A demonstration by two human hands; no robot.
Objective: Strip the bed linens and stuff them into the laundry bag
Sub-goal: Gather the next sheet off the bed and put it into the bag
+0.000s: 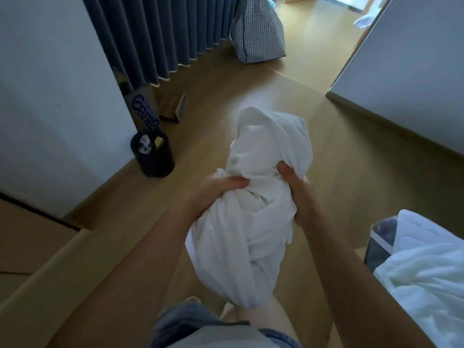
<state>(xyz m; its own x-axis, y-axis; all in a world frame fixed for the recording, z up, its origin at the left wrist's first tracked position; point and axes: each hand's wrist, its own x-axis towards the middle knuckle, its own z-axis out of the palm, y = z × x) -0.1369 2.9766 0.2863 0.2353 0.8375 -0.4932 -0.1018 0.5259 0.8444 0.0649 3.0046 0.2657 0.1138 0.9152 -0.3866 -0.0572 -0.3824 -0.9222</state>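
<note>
The bundle of linens (253, 214) is in the middle, above the floor (351, 151), between the left hand (216, 194) and the right hand (298, 197). At the left a bin (153, 156) stands by the wall, with a cardboard box (145, 109) just behind it. Further behind hangs a curtain (160, 33), and a bag (258, 33) stands at its far end. The mattress (426, 247) lies at the near right.

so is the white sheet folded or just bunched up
Bunched up: the white sheet is a twisted, wrinkled wad, gripped on either side by the left hand and right hand.
</note>
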